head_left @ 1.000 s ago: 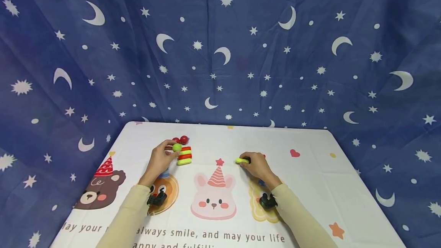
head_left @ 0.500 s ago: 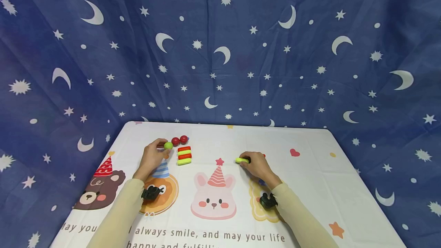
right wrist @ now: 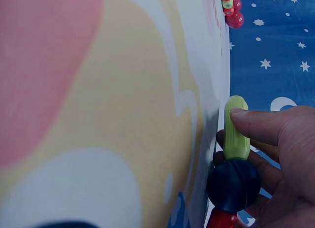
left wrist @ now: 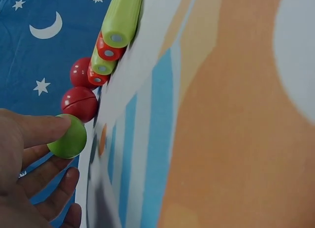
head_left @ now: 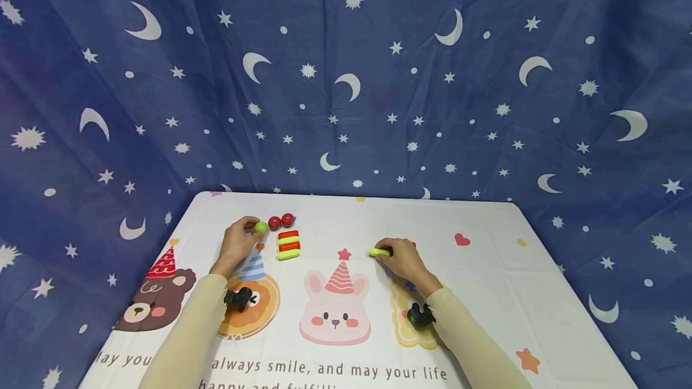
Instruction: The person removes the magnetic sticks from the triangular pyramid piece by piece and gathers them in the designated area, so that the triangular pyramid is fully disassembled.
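Left hand: the left hand lies on the table, its fingers curled around a green ball; the thumb lies over the top of the ball and the other fingers are under it, as the left wrist view shows.
Green ball: it is at the fingertips of the left hand, low over the table; if it touches the cloth I cannot tell.
Red balls: two red balls sit in a row just past the green ball, on the side away from the left hand; the nearer one is just beside the green ball.
Stack of sticks: a small stack of sticks, red and green in turn, lies just to the right of the left hand and near the red balls.
Right hand: the right hand rests on the table well apart from the left hand, fingers curled; thumb and fingers pinch a green stick.
Green stick: it points out from the fingertips of the right hand toward the left hand.
Dark ball: in the right wrist view a dark ball sits at the end of the green stick, inside the right hand, with a red piece behind it.
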`<action>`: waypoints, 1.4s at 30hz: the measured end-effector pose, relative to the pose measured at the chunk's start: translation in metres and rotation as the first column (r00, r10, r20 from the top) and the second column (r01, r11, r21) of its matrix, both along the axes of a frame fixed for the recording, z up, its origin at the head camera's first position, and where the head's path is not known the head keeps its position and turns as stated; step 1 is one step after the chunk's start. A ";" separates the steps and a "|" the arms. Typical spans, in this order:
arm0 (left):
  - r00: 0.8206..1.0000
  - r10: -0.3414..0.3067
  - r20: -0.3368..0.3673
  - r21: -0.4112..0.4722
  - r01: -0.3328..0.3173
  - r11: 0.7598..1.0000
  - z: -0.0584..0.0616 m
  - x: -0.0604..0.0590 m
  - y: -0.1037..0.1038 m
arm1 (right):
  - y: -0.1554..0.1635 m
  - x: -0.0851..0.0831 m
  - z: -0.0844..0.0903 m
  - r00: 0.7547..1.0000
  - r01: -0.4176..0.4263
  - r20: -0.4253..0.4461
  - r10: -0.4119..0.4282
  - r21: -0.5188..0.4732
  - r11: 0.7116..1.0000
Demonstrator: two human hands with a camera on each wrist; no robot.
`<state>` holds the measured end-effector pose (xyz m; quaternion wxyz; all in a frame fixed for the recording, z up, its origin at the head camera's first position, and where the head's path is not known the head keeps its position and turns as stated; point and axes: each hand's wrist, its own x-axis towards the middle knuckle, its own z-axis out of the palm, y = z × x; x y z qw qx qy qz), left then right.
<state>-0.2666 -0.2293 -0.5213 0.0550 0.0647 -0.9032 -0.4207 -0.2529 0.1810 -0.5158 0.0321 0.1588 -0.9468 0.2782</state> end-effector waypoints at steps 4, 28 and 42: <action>1.000 -0.006 -0.008 -0.009 0.006 1.000 -0.003 -0.002 -0.002 | -0.001 0.000 0.001 1.000 -0.003 -0.001 0.003 0.001 1.000; 0.999 -0.010 -0.034 0.034 0.012 0.999 0.016 0.008 0.003 | 0.001 -0.001 0.002 1.000 0.002 0.005 -0.002 -0.017 1.000; 0.954 -0.109 -0.278 0.078 0.136 0.988 0.030 0.038 0.051 | 0.008 0.013 0.014 0.998 -0.004 -0.068 0.002 -0.031 1.000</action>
